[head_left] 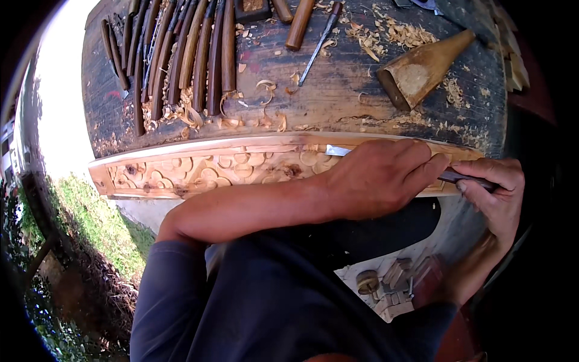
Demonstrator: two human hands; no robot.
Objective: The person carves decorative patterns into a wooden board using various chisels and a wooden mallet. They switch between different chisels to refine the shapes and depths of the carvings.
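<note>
A long wooden board (259,166) carved with flowers in relief lies along the near edge of the workbench. Across its right half, my left hand (386,178) is closed over the front of a wood chisel (336,151), whose bright flat blade points left along the board's far border. My right hand (497,184) grips the dark handle (452,176) of the same chisel, near the board's right end. The blade seems to touch the border strip, and much of the shank is hidden under my left hand. My left forearm crosses in front of the carving.
Several wooden-handled carving tools (187,54) lie in a row at the far left of the workbench (271,108). A thin chisel (319,42) and a wooden mallet (422,71) rest farther right. Curled shavings (398,35) are scattered about. Small wooden blocks (395,295) sit below the bench.
</note>
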